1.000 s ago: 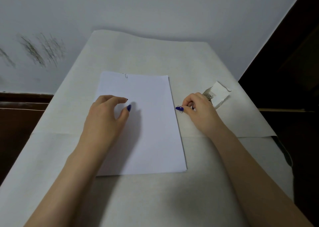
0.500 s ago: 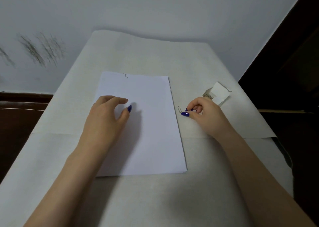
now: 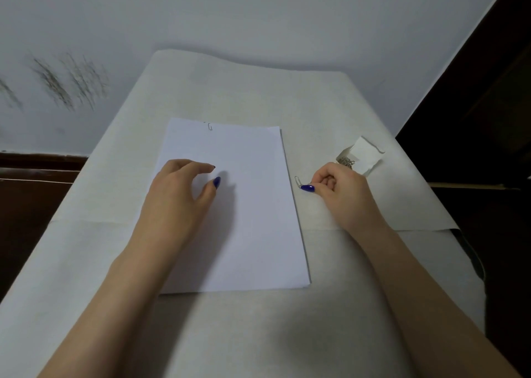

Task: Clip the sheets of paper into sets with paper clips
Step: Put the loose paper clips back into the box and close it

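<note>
Closest to the person, two bare forearms reach out over the table (image 3: 258, 334), which is covered in white paper. A stack of sheets (image 3: 244, 219) lies flat in the middle of it. The left hand (image 3: 175, 202) sits over the left part of the stack, fingers loosely curved and its grip released, grasping nothing. Just off the right edge of the stack, the right hand (image 3: 342, 194) rests on the table with its fingers curled, its grip pinching one end of a paper clip (image 3: 298, 181) between thumb and fingertips; the clip points toward the sheets without touching them. Beyond that hand is a small torn white box (image 3: 365, 155) with a heap of clips (image 3: 345, 161) spilling from it. At the stack's far edge another clip (image 3: 210, 126) is already fastened on.
</note>
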A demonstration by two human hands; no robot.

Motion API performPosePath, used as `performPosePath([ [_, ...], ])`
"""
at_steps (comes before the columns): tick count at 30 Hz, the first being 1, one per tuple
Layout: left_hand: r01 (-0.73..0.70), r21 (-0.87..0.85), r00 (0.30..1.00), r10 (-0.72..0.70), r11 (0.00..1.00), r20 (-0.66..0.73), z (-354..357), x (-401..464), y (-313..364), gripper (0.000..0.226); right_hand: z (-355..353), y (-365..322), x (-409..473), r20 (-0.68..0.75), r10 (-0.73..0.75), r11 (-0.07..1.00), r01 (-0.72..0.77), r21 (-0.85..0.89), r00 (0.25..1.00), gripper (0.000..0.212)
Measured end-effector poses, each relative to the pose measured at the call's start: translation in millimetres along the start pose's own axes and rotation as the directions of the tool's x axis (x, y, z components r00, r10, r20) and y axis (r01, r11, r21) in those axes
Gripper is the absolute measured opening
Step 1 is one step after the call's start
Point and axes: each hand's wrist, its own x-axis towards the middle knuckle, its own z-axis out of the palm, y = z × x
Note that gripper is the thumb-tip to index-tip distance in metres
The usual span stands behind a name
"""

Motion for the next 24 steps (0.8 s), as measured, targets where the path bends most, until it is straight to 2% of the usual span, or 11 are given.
performPosePath([
  [4,0.005,-0.001,1.000,-0.005,1.000,-0.001,-1,1,-1,0.031,-17,-7,10,-0.278,-0.129,0.991,0.115,-0.066,0.952,0.006],
  [6,0.008,-0.006,1.000,-0.008,1.000,0.004,-1,0,0,0.031,-28,-5,18,-0.372,-0.129,0.989,0.091,-0.118,0.919,0.007],
  [10,-0.001,-0.021,1.000,0.001,1.000,0.012,0,0,0,0.031,-40,16,25,-0.359,-0.066,0.957,-0.043,-0.287,0.931,0.009],
  [13,0.003,-0.021,1.000,-0.002,1.000,0.015,0,0,-1,0.031,-42,23,25,-0.312,-0.055,0.932,-0.063,-0.356,0.948,0.011],
  [17,0.006,-0.018,1.000,-0.006,1.000,0.022,0,0,0,0.031,-37,20,28,-0.253,-0.084,0.939,-0.009,-0.343,0.964,0.011],
  [24,0.005,-0.028,1.000,-0.004,1.000,0.030,0,0,0,0.032,-31,17,29,-0.336,-0.082,0.972,0.001,-0.236,0.938,0.020],
])
